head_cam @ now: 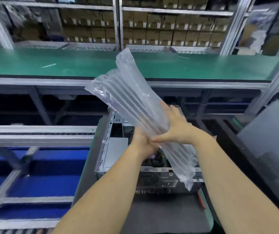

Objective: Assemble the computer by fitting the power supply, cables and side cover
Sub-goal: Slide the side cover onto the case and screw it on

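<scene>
Both hands hold 1 air-cushion bag (140, 105) above the open computer case (118, 159): the right hand (177, 130) lies flat against it with straight fingers, the left hand (143, 142) curls under it. The case sits on a dark mat (160, 211); its side cover (274, 146) leans apart at the right edge, so closing seems left. The bag hides the interior; the power supply and cables cannot be judged.

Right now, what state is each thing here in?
Air-column packing sleeve: held up tilted over the case, looks inflated.
Computer case: lying on its side, open, cover off.
Side cover: off the case, at right.
Left hand: grips the sleeve from below.
Right hand: fingers straight, pressed against the sleeve.
</scene>
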A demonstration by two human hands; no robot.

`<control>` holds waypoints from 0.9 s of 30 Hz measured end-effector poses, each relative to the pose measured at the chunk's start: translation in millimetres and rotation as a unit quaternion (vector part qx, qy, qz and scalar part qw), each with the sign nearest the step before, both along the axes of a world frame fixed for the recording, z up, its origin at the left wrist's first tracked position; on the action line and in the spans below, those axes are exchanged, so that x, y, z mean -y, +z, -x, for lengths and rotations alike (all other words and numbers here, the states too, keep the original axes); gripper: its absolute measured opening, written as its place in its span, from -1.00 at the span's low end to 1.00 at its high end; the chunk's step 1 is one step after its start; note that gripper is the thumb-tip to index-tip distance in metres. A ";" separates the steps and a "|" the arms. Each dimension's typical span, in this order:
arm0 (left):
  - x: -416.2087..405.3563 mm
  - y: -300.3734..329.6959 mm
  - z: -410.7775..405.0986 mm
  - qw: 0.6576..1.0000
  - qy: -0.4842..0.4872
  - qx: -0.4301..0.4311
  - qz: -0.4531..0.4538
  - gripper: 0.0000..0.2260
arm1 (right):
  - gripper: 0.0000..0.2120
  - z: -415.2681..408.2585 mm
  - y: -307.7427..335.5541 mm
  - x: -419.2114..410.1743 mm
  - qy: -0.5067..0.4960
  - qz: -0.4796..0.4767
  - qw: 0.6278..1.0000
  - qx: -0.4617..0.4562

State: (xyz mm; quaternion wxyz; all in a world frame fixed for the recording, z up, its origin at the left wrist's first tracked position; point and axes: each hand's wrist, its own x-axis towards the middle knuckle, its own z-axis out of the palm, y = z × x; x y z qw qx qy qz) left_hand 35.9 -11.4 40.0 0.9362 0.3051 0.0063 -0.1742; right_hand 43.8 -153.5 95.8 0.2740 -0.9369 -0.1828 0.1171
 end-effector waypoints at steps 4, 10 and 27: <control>-4.9 7.6 -11.1 0.982 0.085 0.018 -0.168 -0.63 | -0.12 -18.6 2.5 -8.3 -0.030 0.029 0.995 0.087; -13.7 24.8 -22.4 0.956 0.155 0.093 -0.231 -0.23 | -0.66 -27.5 7.8 -15.9 -0.083 -0.056 0.980 0.172; -74.6 13.1 -46.7 0.877 0.345 -0.096 -0.320 0.04 | -0.28 -37.0 -55.3 -22.2 0.097 0.084 0.989 -0.068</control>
